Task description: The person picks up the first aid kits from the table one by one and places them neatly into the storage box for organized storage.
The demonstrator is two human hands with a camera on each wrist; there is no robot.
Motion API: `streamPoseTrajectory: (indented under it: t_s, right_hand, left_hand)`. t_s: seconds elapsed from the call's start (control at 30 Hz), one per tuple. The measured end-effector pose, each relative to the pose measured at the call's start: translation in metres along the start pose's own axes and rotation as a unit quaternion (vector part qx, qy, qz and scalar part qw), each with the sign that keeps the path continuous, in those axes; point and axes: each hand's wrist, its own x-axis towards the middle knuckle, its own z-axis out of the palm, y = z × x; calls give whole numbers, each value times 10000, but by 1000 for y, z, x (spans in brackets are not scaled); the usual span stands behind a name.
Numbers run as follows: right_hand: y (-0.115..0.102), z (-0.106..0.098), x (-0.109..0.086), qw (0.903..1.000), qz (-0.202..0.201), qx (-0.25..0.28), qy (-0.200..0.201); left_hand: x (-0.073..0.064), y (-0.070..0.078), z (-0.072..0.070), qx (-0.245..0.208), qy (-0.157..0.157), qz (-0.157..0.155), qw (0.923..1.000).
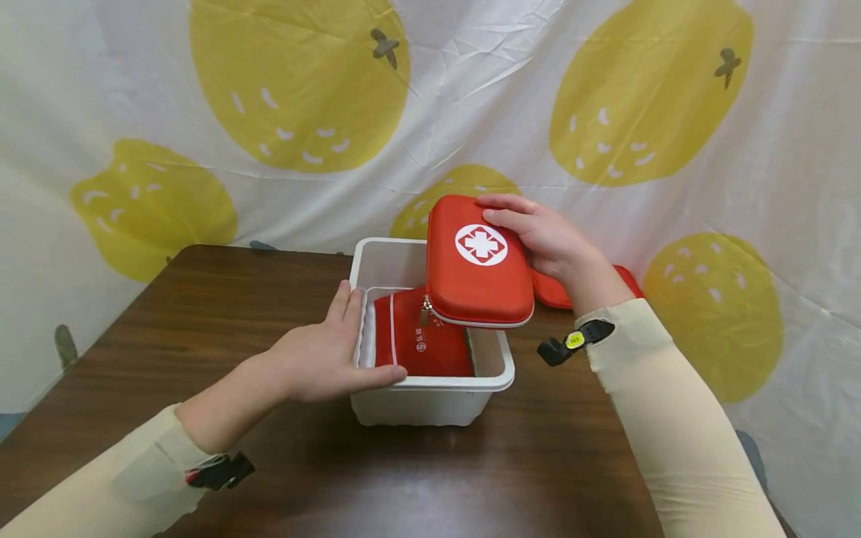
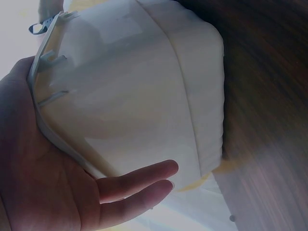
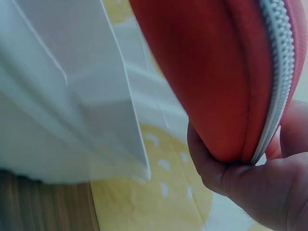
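Observation:
My right hand (image 1: 548,235) grips the right far edge of a red zippered first-aid case (image 1: 464,280) with a white cross emblem. It tilts above the right side of a white plastic bin (image 1: 424,407). In the right wrist view, fingers and thumb (image 3: 269,187) pinch the case's end across its white zipper (image 3: 279,72). My left hand (image 1: 316,359) rests against the bin's left near corner, its thumb on the front rim. The left wrist view shows two fairly straight fingers (image 2: 139,180) along the outer wall. A red pouch (image 1: 410,344) with white print lies inside the bin, partly hidden by the case.
Behind my right wrist, another flat red item (image 1: 554,290) lies on the dark wooden table (image 1: 282,291), partly covered by the arm. A white curtain (image 1: 471,97) with yellow fruit prints hangs along the table's back edge.

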Motion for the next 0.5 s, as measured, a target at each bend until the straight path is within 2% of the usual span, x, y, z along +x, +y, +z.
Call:
streamPoseTrajectory:
  t_s: [0.23,0.5]
  right_hand:
    - [-10,23,14,9999,-51,127,-90]
    - [-6,43,29,9997,-148,206,-66]
  left_hand:
    - [1,1,0,-92,-46,-21,9999]
    - [0,2,1,-83,-36,-19,10000]
